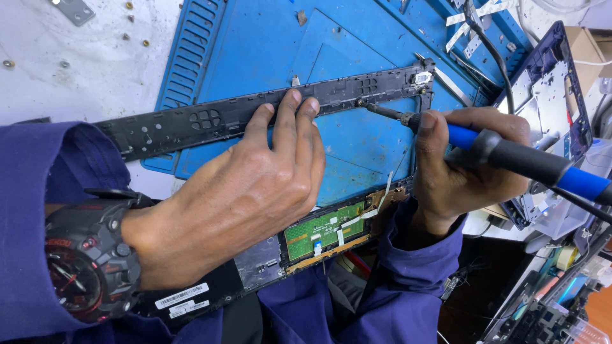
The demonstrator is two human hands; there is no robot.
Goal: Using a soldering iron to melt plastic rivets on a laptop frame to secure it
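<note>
A black plastic laptop frame lies across a blue work mat. My left hand presses flat on it, fingertips on the frame's upper bar. My right hand grips a blue and black soldering iron, its metal tip touching the frame's upper bar near the right corner. The frame's lower edge carries a green circuit board with white ribbon strips. A black wristwatch sits on my left wrist, over a blue sleeve.
Small brass screws and a grey metal bracket lie on the white bench at top left. Another dismantled laptop shell with cables stands at the right. Electronic parts clutter the lower right corner.
</note>
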